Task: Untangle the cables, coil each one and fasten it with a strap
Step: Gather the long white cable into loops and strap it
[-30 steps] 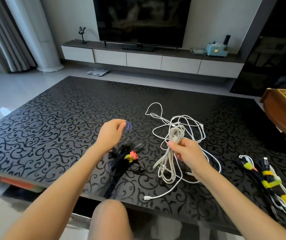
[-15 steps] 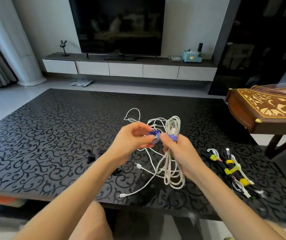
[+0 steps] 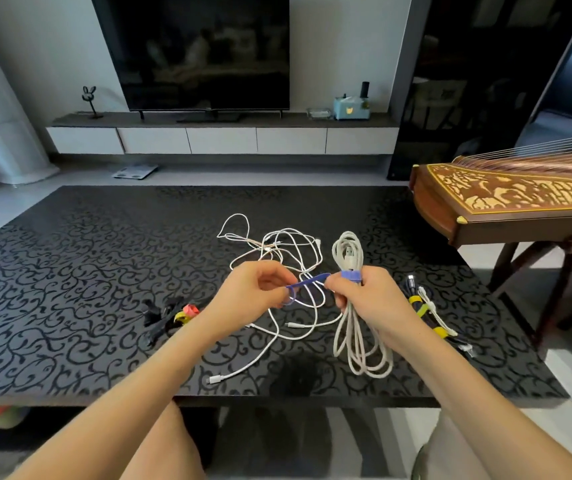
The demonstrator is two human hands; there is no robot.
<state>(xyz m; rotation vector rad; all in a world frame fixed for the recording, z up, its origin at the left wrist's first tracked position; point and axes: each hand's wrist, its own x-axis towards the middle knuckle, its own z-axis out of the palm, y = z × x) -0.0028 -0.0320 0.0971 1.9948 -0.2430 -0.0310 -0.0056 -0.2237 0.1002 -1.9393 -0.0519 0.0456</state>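
Held the coil (image 3: 347,252) in the right hand (image 3: 371,301), fingers curled round its middle, above the front right of the table (image 3: 70,271). Pinched the strap (image 3: 307,282) in the left hand (image 3: 253,294), pulled taut from a wrap round the coil. Lying on the table: tangle (image 3: 277,249) of white cables behind the hands, spare straps (image 3: 170,317) left, bundles (image 3: 425,311) right.
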